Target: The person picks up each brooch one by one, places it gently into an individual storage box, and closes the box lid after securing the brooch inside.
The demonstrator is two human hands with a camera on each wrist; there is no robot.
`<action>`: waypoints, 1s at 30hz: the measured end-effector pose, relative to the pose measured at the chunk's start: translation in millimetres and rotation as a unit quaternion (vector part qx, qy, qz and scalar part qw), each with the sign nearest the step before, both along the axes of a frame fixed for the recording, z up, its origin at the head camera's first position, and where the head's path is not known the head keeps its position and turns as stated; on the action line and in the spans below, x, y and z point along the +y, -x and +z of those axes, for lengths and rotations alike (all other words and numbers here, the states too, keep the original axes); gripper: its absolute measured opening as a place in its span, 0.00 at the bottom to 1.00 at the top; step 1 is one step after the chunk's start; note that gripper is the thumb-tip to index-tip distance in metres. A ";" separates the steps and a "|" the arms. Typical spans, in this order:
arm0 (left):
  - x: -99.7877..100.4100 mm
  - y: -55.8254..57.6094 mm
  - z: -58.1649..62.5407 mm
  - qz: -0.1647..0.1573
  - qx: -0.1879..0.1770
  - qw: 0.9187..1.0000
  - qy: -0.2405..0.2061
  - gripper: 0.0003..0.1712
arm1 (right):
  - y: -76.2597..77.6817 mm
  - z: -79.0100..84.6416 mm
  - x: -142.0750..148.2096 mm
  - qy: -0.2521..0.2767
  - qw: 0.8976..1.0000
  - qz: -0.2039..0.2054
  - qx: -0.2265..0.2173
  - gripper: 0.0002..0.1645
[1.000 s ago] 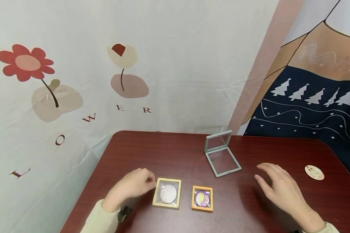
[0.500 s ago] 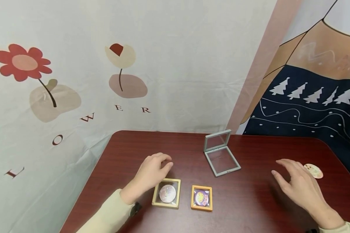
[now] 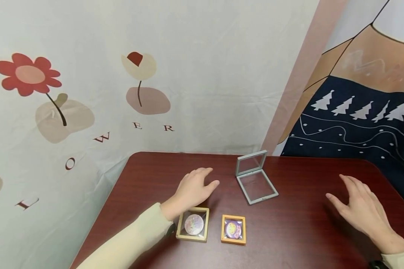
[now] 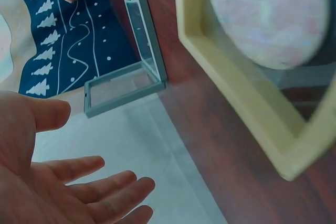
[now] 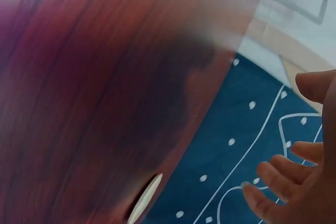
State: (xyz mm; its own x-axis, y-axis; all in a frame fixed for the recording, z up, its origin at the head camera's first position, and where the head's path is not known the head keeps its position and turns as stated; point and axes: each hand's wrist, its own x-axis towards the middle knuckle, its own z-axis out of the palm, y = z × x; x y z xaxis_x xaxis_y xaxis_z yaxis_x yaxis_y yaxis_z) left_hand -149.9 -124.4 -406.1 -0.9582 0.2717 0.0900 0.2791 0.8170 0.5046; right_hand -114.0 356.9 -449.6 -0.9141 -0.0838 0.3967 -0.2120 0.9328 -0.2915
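My left hand [image 3: 194,189] reaches over the far side of a pale yellow display frame [image 3: 191,238], fingers spread and holding nothing. Inside that frame shows a round pinkish badge [image 3: 193,224]. Ahead and to the right, a grey-green display frame [image 3: 270,182] stands unfolded on its hinge, its lid upright; the left wrist view shows it past my fingertips. My right hand [image 3: 363,209] hovers at the table's right side, fingers relaxed and holding nothing. A pale round disc [image 5: 145,200] lies near the table edge in the right wrist view; the hand hides it in the head view.
An orange display frame [image 3: 233,241] with a purple round badge [image 3: 233,229] lies right of the pale yellow one. The dark red table [image 3: 303,239] meets a hanging white cloth [image 3: 205,74] with flower prints and a navy tree-print cloth [image 3: 353,130] behind.
My left hand has moved right and away from me, over the pale yellow frame towards the grey-green one. My right hand has moved right, now covering the disc. The frames lie as before.
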 end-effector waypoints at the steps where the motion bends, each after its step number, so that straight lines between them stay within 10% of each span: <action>1: 3.6 2.4 0.3 -0.001 -0.001 1.000 0.000 0.34 | 0.7 0.1 3.8 -0.005 1.000 -0.007 -0.010 0.48; 30: 82.3 40.8 -22.5 -0.003 -0.074 0.992 0.099 0.18 | 10.4 -12.0 73.8 -0.067 0.970 -0.125 -0.195 0.65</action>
State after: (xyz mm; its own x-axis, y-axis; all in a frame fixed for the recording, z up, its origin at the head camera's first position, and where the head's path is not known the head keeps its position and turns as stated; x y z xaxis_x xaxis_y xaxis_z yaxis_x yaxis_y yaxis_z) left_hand -190.7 -42.0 -428.6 -0.9554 0.2753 -0.1072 0.2186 0.9028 0.3703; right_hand -124.4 430.7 -461.6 -0.9909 0.1332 0.0169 0.1282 0.9760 -0.1760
